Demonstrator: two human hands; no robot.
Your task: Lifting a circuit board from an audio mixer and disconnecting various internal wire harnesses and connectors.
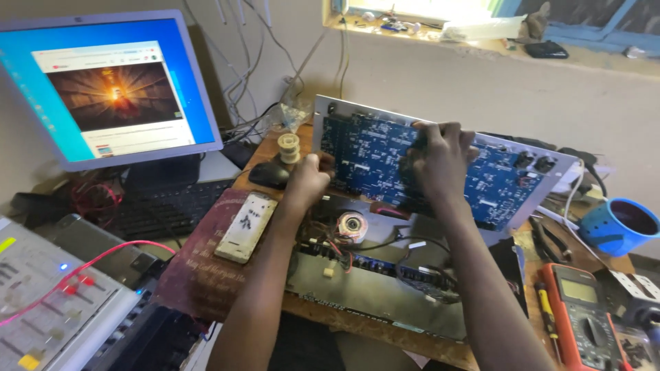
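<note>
My left hand [309,180] grips the lower left edge of the blue circuit board [371,154] while my right hand [440,161] presses curled fingers on its face, tilted above the open metal chassis [375,292], multimeter [584,316] alongside.

Computer monitor [110,86], upper left of the frame, screen lit. Black keyboard [168,206] below it, black mouse [269,174] to its right. Solder spool [289,147] just above the mouse. White phone [246,227] lying on a dark red book [199,275], left of centre. Mixing console [48,302] with a red cable, lower left. Orange multimeter [581,316], lower right. Blue cup [619,227], right edge. Cluttered window sill [481,31] along the top.
</note>
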